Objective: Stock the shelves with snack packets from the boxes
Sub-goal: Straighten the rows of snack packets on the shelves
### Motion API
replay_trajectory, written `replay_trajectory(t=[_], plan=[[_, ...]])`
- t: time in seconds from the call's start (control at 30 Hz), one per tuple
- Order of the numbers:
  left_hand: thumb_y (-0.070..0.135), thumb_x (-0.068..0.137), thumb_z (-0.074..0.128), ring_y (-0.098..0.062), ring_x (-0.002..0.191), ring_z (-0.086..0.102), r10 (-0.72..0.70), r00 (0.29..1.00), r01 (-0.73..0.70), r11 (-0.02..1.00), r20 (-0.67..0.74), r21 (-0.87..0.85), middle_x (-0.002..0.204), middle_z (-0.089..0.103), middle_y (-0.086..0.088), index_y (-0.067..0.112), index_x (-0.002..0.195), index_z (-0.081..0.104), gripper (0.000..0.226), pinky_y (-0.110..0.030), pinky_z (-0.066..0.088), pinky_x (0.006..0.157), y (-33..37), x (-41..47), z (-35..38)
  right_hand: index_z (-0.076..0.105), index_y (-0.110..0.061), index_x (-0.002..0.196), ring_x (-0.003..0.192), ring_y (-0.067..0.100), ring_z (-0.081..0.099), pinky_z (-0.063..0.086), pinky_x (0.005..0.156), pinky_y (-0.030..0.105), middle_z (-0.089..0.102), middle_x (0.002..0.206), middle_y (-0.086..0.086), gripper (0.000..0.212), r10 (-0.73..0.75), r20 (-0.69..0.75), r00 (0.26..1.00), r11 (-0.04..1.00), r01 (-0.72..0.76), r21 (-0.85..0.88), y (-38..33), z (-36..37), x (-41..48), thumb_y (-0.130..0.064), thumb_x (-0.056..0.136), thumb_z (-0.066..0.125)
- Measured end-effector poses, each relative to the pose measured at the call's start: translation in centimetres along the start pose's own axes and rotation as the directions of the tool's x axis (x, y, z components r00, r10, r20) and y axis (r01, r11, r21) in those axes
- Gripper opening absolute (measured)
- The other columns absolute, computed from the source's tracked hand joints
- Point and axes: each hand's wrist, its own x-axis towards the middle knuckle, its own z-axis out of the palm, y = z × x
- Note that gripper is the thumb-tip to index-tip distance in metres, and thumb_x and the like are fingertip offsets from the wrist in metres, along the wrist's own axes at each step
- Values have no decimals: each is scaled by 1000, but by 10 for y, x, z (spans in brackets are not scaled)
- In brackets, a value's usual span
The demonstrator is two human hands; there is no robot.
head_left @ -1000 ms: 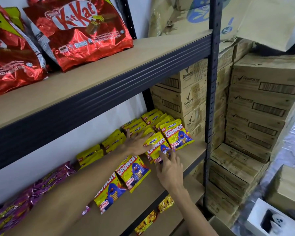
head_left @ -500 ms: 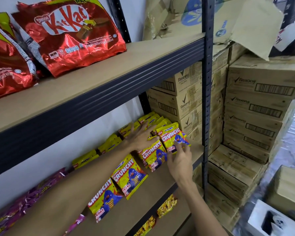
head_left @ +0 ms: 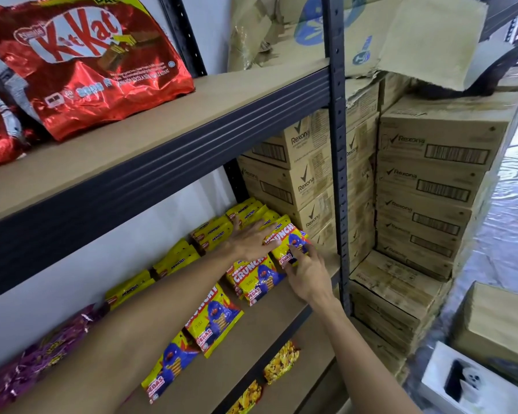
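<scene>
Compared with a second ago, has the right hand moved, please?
Yes. The right hand has moved rightwards, closer to the dark perforated metal upright.

This looks like a shop's stockroom. A dark metal rack (head_left: 337, 174) with perforated uprights carries plain board shelves. On the middle shelf (head_left: 266, 324), yellow Crunchy snack packets (head_left: 213, 321) lie in overlapping rows from the back edge towards the front edge, with purple packets (head_left: 42, 360) at its left end. Large red KitKat bags (head_left: 87, 70) lie at the left end of the upper shelf (head_left: 222, 97). More yellow packets (head_left: 281, 363) lie on the shelf below. Just beyond the rack's right upright, sealed Rexona cartons (head_left: 431, 150) with barcode labels are stacked in tall columns. Torn cardboard (head_left: 431, 34) lies on top of them.
</scene>
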Motion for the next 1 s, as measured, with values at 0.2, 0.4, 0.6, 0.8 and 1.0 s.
replay_trajectory(t=[0.2, 0.4, 0.6, 0.8, 1.0], plan=[[68, 98, 15, -28, 153, 2, -11, 1000, 8, 992, 27, 128, 167, 4, -5, 40, 157, -1, 67, -64, -14, 116, 2, 2, -3, 39, -28, 151, 145, 32, 29, 36, 114, 48, 28, 160, 9, 55, -12, 17, 1000, 1000, 12, -3, 2, 0, 3, -44, 100, 53], [69, 97, 13, -26, 154, 1, 13, 999, -7, 992, -50, 123, 167, -3, -6, 38, 157, -3, 69, -62, -12, 117, 0, -10, 3, 41, -24, 149, 142, 34, 37, 40, 111, 52, 29, 160, 11, 55, 13, -44, 999, 990, -7, 142, -3, -1, -6, -39, 99, 57], [65, 100, 17, -24, 153, 5, 6, 988, 0, 999, -154, 37, 167, -2, -4, 35, 158, 3, 67, -61, -11, 118, -6, -45, 12, 40, -18, 150, 143, 32, 34, 40, 111, 49, 31, 158, 12, 55, -43, -107, 993, 988, 59, 145, -24, -6, -23, -31, 100, 57], [63, 100, 19, -21, 153, 11, -36, 967, 27, 999, -252, -39, 167, 4, -2, 35, 157, 14, 64, -62, -11, 118, -24, -105, 27, 47, -17, 146, 138, 35, 39, 42, 106, 48, 38, 152, 16, 49, -171, -95, 981, 974, 183, 133, -66, -2, -55, -29, 100, 57], [56, 103, 20, -20, 152, 13, -160, 944, 138, 986, -289, -95, 166, 9, -3, 34, 156, 19, 58, -63, -5, 118, -53, -186, 43, 50, -22, 142, 134, 35, 44, 48, 100, 54, 38, 151, 13, 48, -265, -15, 964, 951, 264, 163, -119, 21, -96, -37, 98, 58]])
